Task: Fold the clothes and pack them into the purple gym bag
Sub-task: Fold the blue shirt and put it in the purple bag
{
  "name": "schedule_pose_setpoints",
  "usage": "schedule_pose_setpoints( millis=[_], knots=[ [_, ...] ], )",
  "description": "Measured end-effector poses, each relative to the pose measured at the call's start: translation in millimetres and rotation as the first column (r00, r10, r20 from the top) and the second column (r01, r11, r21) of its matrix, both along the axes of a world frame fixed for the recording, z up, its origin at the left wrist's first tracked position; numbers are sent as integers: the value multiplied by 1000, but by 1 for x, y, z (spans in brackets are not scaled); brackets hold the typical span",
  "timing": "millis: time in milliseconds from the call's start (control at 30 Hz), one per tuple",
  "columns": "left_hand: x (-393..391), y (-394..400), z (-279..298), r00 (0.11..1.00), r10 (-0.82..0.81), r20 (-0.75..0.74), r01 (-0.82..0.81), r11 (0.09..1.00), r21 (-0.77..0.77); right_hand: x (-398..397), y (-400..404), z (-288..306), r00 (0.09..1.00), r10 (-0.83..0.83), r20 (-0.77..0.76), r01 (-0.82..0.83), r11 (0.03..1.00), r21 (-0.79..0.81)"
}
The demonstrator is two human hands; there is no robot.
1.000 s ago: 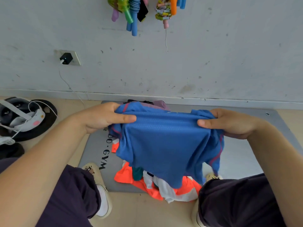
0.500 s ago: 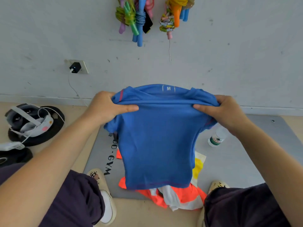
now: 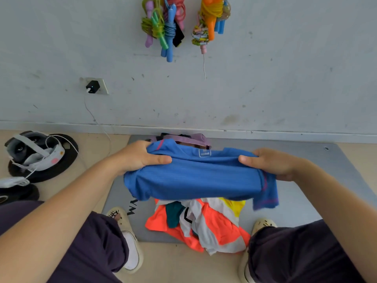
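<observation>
Both hands worked one fold: the left hand (image 3: 140, 158) and right hand (image 3: 273, 164) each held a firm grip on the blue shirt (image 3: 195, 178), stretched above the clothes pile (image 3: 200, 225). Next it likely needed folding again, then the purple gym bag (image 3: 183, 137) behind.
</observation>
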State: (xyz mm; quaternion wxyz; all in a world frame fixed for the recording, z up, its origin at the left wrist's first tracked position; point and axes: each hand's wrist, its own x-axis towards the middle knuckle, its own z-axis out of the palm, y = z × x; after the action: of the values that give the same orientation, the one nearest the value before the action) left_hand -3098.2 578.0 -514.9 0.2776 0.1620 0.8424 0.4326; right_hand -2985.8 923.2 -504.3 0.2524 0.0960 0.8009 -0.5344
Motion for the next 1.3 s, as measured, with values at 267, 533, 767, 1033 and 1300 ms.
schedule_pose_setpoints(
  millis=[267, 533, 767, 1033, 1300],
  knots=[
    [-35, 9, 47, 987, -86, -132, 81, 996, -46, -32, 25, 24, 1000, -2, -10, 3, 999, 41],
    [-90, 34, -162, 995, -90, 50, 103, 918, -383, -97, 23, -151, 967, 53, 250, -138, 932, 336],
    [-96, 38, -306, 997, 15, 74, 20, 887, -461, -119, 24, -279, 967, 29, 254, -139, 893, 427],
    [-89, 39, -350, 866, 421, -271, -471, 868, -158, -108, 14, -328, 857, -298, -420, 510, 609, 608],
    [-19, 24, -401, 735, 667, 122, -573, 708, -414, -33, 5, -376, 728, -683, 66, 582, 665, 468]
  ],
)
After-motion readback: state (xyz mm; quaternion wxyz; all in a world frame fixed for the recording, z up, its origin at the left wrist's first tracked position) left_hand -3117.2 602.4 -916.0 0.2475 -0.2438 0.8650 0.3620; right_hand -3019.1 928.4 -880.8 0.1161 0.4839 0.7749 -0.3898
